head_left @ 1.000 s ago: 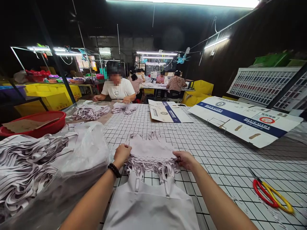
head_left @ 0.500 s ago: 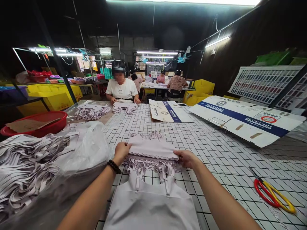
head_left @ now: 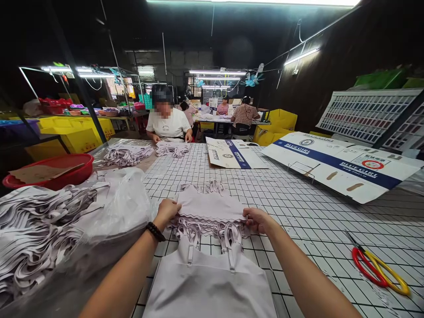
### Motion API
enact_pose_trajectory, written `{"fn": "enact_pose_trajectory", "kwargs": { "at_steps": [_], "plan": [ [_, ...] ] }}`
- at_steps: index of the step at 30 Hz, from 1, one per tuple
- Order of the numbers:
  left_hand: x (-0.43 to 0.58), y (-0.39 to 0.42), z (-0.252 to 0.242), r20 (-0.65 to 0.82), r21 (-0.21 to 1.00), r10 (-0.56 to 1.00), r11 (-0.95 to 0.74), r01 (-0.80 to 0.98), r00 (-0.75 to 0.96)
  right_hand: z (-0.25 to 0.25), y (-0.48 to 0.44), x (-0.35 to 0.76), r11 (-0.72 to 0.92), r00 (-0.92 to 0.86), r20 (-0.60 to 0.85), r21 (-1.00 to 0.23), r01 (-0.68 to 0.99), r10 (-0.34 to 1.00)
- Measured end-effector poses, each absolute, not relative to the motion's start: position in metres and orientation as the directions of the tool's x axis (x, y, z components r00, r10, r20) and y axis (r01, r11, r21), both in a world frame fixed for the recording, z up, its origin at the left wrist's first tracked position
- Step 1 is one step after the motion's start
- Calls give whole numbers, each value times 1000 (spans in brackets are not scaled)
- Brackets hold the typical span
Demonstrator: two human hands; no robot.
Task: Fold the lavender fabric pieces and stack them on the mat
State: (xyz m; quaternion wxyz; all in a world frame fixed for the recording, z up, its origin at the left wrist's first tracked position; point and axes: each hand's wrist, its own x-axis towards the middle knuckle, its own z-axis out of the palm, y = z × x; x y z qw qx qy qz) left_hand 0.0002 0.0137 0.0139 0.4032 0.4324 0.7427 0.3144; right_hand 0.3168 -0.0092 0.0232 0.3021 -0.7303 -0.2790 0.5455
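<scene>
A pale lilac camisole [head_left: 208, 204] with a wavy hem lies on top of a low stack of similar garments. My left hand [head_left: 168, 211] pinches its left edge, fingers closed on the cloth. At the opposite edge my right hand [head_left: 257, 219] grips the same camisole between thumb and fingers. Thin straps stick out at the stack's far and near sides. Close to me, another camisole [head_left: 212, 282] is spread flat, its looped straps reaching to the stack. Dark beads circle my left wrist.
A plastic-wrapped heap of lilac garments [head_left: 36, 229] fills the left, beside a red basin [head_left: 69, 172]. Red-and-yellow scissors [head_left: 374, 269] lie at right on the gridded table [head_left: 298, 221]. Flattened cartons [head_left: 344, 164] stand behind. A co-worker [head_left: 168, 121] sits across, near small garment piles [head_left: 129, 154].
The camisole's hem has settled slightly lower and flatter onto the stack. Both hands keep hold of its edges and have barely moved.
</scene>
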Motion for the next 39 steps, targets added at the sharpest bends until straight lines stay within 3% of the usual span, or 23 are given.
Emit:
{"fn": "enact_pose_trajectory", "kwargs": {
  "at_steps": [4, 9, 19, 22, 25, 30, 39],
  "plan": [
    [10, 16, 27, -380, 907, 879, 415, 69, -287, 40, -5, 325, -582, 170, -581, -812, -49, 796],
    [21, 20, 56, -413, 892, 884, 345, -291, -220, 68, -1, 331, -527, 67, -551, -822, -218, 832],
    [13, -36, 94, -413, 739, 897, 230, -633, -155, 106, -54, 333, -377, -3, -403, -853, -361, 915],
    [5, -80, 97, -407, 755, 901, 240, -610, -148, 112, -101, 331, -340, 26, -372, -872, -353, 928],
    [-7, -134, 81, -403, 812, 910, 304, -498, -102, 95, -153, 327, -398, 118, -437, -881, -255, 891],
    [-22, -202, 25, -564, 782, 825, 527, -333, -19, 36, -222, 317, -563, 180, -566, -823, -73, 804],
    [-30, -224, 24, -509, 841, 849, 454, -295, -145, 36, -260, 306, -505, 232, -497, -863, -26, 837]
  ]
}}
